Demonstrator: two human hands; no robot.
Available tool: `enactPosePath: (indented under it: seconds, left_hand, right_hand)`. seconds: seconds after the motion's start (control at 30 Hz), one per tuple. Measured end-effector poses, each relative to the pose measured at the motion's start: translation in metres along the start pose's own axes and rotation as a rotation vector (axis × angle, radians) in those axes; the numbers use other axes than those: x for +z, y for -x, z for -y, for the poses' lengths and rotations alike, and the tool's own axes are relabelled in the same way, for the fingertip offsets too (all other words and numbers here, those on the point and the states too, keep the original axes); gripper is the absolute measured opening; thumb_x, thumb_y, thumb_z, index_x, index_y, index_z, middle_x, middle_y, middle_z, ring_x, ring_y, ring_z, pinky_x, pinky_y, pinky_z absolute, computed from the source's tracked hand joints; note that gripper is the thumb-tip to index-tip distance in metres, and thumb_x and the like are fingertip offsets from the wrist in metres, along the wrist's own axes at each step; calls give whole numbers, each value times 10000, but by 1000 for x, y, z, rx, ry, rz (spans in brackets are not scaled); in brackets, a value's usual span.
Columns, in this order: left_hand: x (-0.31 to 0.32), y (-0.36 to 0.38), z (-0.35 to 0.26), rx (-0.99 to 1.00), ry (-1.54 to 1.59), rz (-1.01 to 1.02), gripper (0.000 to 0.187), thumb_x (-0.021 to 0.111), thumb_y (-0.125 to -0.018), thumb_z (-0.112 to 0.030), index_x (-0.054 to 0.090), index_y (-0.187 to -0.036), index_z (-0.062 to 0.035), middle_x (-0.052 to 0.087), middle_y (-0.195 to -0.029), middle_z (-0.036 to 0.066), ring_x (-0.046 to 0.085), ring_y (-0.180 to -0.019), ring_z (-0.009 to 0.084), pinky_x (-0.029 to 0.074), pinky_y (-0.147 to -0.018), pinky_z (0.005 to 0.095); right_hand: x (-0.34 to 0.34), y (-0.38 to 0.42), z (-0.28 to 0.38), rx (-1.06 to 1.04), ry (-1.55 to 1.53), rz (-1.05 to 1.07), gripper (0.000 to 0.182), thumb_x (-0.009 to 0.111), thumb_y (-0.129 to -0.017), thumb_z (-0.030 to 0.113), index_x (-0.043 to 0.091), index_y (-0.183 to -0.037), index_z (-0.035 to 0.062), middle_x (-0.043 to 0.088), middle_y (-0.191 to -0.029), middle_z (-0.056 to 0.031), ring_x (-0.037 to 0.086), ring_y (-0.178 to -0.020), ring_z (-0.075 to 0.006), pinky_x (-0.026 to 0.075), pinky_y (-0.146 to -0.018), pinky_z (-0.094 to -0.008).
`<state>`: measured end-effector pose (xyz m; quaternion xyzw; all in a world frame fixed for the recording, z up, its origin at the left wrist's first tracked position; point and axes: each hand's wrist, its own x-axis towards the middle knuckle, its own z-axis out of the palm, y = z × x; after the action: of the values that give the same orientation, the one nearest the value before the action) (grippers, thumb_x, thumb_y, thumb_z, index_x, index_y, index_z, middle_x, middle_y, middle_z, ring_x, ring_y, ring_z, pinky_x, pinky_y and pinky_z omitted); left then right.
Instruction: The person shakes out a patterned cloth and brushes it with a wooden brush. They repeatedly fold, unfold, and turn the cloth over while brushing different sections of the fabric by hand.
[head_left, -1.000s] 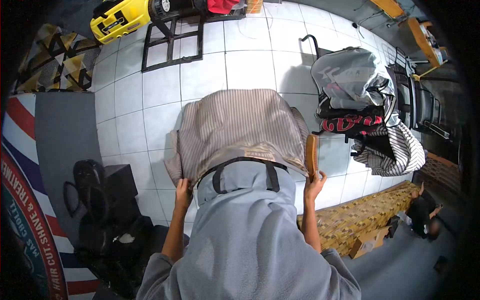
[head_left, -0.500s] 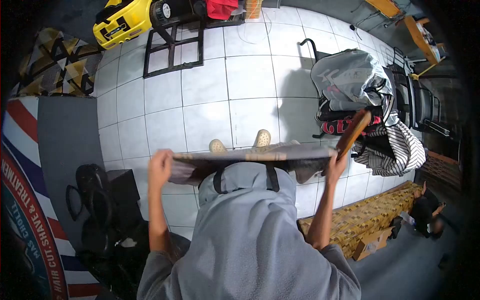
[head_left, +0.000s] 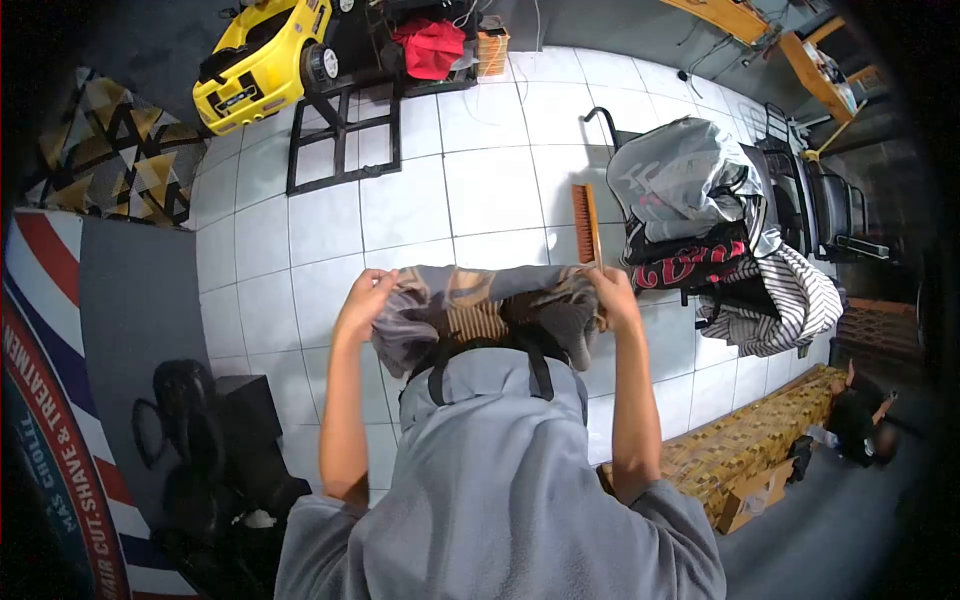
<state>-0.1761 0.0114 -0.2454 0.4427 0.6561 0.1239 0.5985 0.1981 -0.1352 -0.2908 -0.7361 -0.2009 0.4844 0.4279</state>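
A grey, brown and black patterned cloth (head_left: 470,288) hangs between my hands at waist height, its top edge stretched across and its sides bunched. My left hand (head_left: 368,298) is closed on its left corner. My right hand (head_left: 612,292) grips the right corner together with a wooden brush (head_left: 587,222). The brush points away from me, its reddish-brown bristles facing left; the end of its handle is hidden in my hand. Folds of the cloth hide my feet.
Ahead lies a black metal frame (head_left: 345,172) near a yellow toy car (head_left: 262,70). To the right, a chair carries a clear plastic cover (head_left: 680,170) and a striped cloth (head_left: 800,305). A woven-patterned bench (head_left: 730,430), a cardboard box (head_left: 755,495) and a seated person (head_left: 860,420) are at lower right.
My hands have come closer together and farther from my body, so the stretched cloth now bunches. The brush has swung from slanting right to nearly straight ahead.
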Motion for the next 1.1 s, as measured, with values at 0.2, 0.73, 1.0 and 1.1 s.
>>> enactPosePath:
  seconds: [0.2,0.73,1.0,1.1]
  left_hand:
    - [-36,53,-55,666,-192,-351,292,594,-884,-195,523,-1138,-69,411,-573,-84,335,-486,37,257,-442,206]
    - [-8,-76,3,349,-270,-382,208,515,-884,-188,478,-1013,-30,579,-700,126,561,-626,230,459,-598,357]
    - [58,34,-57,577,-76,137,204,435,-935,-96,420,-1138,-85,574,-903,99,539,-793,134,464,-646,301]
    - [8,49,-71,670,-406,92,188,462,-941,-138,555,-1068,-36,643,-853,73,567,-780,95,459,-674,253]
  right_hand:
    - [-20,41,73,-446,-28,-229,133,557,-870,104,595,-856,-23,498,-711,50,418,-649,-48,367,-577,-221]
    - [-57,-39,24,-110,63,-314,177,595,-819,170,621,-799,-4,555,-696,4,488,-618,-96,398,-564,-266]
    - [27,27,40,-78,-337,-92,151,587,-864,139,636,-891,-1,604,-773,3,507,-694,-62,414,-612,-240]
    - [-12,34,58,-379,1,-135,131,581,-826,86,631,-891,-17,605,-758,3,511,-691,-65,417,-626,-234]
